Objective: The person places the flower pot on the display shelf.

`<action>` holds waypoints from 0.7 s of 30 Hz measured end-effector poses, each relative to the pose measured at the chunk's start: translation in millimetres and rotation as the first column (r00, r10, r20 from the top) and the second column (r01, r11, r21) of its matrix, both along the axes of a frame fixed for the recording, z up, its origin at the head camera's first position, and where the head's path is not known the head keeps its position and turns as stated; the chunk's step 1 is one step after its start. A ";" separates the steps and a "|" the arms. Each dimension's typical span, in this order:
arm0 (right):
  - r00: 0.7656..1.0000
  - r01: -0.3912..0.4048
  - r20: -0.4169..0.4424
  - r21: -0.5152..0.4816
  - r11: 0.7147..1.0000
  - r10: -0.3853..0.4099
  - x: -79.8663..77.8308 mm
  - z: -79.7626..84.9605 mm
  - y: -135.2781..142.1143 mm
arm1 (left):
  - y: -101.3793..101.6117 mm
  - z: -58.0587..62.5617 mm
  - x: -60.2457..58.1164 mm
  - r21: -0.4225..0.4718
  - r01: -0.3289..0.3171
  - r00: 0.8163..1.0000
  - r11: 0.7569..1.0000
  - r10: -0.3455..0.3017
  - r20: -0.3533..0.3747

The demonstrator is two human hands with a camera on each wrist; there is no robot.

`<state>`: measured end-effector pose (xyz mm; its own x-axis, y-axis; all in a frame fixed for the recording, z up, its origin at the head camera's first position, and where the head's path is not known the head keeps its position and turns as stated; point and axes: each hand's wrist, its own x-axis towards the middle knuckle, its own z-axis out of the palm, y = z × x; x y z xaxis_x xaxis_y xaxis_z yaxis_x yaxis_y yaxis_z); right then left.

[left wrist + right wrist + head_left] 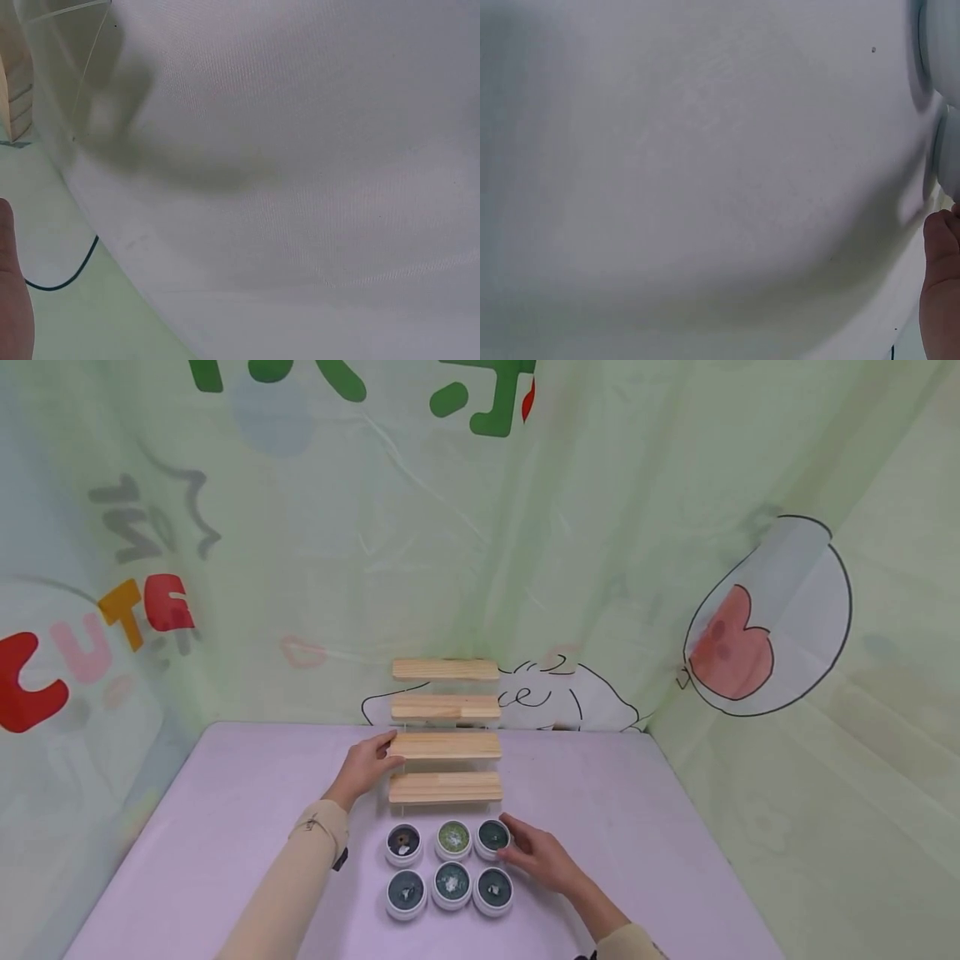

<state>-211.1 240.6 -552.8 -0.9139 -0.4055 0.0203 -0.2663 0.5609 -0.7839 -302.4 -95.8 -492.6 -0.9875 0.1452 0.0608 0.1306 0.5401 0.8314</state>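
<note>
A tiered stand of pale wooden boards (445, 746) stands at the back middle of the table. My left hand (363, 768) grips the left end of its second board from the bottom, thumb below and fingers above. In front of the stand sit several small white round pots with dark or green contents, in two rows. My right hand (543, 857) holds the far-right dark green pot (492, 837) by its right side, between thumb and fingers. In the right wrist view, part of that hand (941, 285) shows beside white pot walls (951, 154).
A brown-black pot (404, 843) and a light green pot (453, 838) share the back row. Dark green pots (406, 893) form the front row. The pale lilac table (600, 827) meets a printed green curtain (450, 543) behind and at the sides.
</note>
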 end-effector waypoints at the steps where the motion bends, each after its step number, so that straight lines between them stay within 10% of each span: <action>1: 1.000 -0.003 0.004 -0.004 1.000 0.003 -0.3 -0.8 -0.4 | 0.1 0.3 0.2 -0.001 0.001 1.000 1.000 -0.001 -0.001; 21: 0.992 0.045 0.124 -0.166 0.985 -0.024 -5.4 -8.7 -8.4 | 0.3 6.3 2.1 0.014 -0.002 1.000 1.000 0.001 0.017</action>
<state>-216.5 232.2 -561.5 -0.9271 -0.3740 -0.0261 -0.1466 0.4257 -0.8929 -300.2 -95.5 -486.3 -0.9887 0.1430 0.0458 0.1154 0.5285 0.8411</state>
